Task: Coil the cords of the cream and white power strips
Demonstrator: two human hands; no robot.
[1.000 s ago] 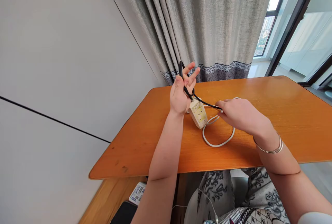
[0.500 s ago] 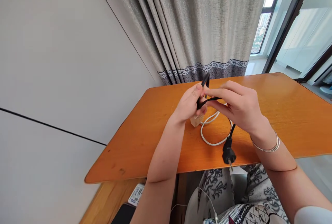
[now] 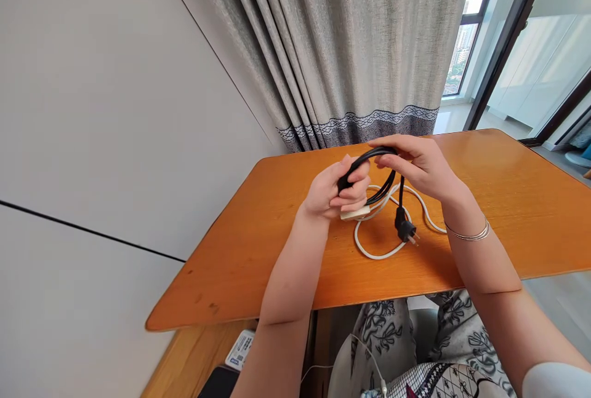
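Note:
A looped black cable [image 3: 379, 151] is in my left hand [image 3: 339, 187], whose fingers are wrapped round it. My right hand [image 3: 418, 165] touches the right side of the loop, with the cable between its thumb and fingers. From that side hangs the cable's black plug [image 3: 406, 227], its metal pins pointing down to the right. A white cord [image 3: 376, 256] lies in loops on the wooden table [image 3: 258, 238] beneath. Just under my left hand a pale block [image 3: 355, 213] shows, partly hidden by the fingers.
Beyond the table's far edge hangs a grey curtain [image 3: 360, 47]. A white wall [image 3: 92, 109] stands at the left. Below the front edge are a white labelled box [image 3: 240, 350], a dark object [image 3: 219, 382] and a thin white wire [image 3: 369, 349].
The black cable has opened into a wider loop between my hands. The plug hangs higher, and more of the white cord shows on the right.

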